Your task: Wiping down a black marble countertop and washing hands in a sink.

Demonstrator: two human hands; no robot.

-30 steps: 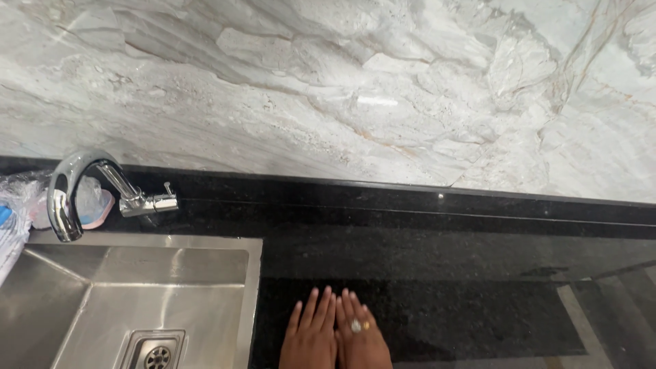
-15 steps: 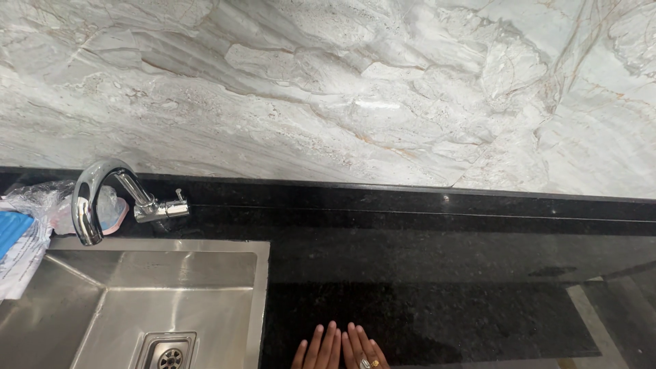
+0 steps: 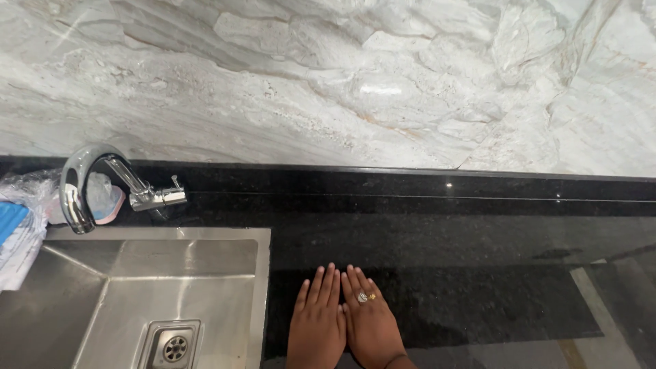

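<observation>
Far left, a clear plastic bag (image 3: 24, 205) with blue contents lies past the curved chrome faucet (image 3: 89, 188), which arches over the steel sink (image 3: 147, 273) with its drain (image 3: 174, 348) at the bottom. Just right of the sink rim, your left hand (image 3: 318, 324) and right hand (image 3: 369, 321) lie flat, side by side and touching, on the black granite countertop (image 3: 478, 273), fingers spread straight and holding nothing, two rings (image 3: 365, 296) on the right; keep both palms pressed level and clear of the sink edge. Against half a second ago, more of both hands shows, reaching further up the counter, and the faucet sits further left.
</observation>
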